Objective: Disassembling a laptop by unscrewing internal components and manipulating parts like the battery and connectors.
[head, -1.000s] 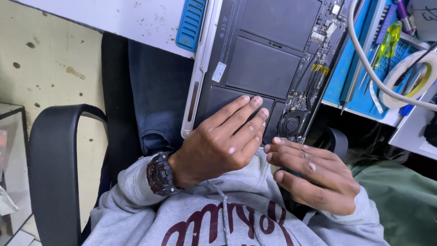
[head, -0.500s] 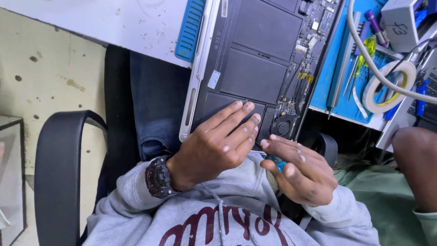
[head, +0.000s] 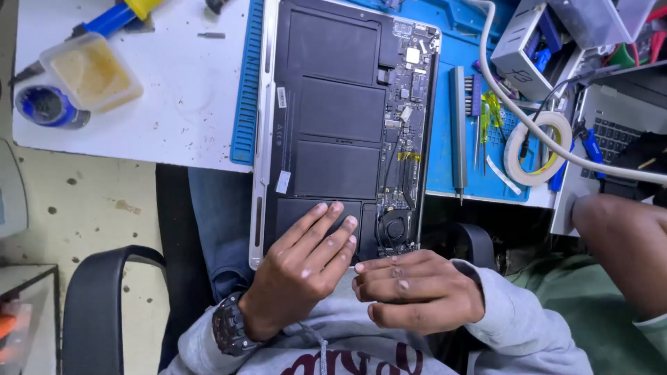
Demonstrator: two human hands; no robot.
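An opened silver laptop (head: pixel 258 208) lies bottom-up, half on the blue mat (head: pixel 244 104) and half over my lap, showing its black battery cells (head: pixel 333 118), board and fan (head: pixel 397 228). My left hand (head: pixel 299 274), with a dark watch on the wrist, rests flat with fingers spread on the nearest battery cell. My right hand (head: pixel 410 292) is curled just below the laptop's near corner by the fan, fingers pressed together and pointing left. Only a small pale tip shows at its fingertips; whatever it holds is hidden.
A metal bit holder (head: pixel 456 132), small screwdrivers (head: pixel 490 118), a tape roll (head: pixel 538 149) and a white cable (head: pixel 528 118) lie on the right. A plastic tub (head: pixel 90 73) and a blue jar (head: pixel 45 105) stand at the left. Another person's arm (head: pixel 625 243) comes in from the right, beside a chair armrest (head: pixel 90 305).
The view has tilted up, showing more of the table. My left hand stays on the battery. A teal thing seen in my right hand half a second ago is now covered by its fingers.
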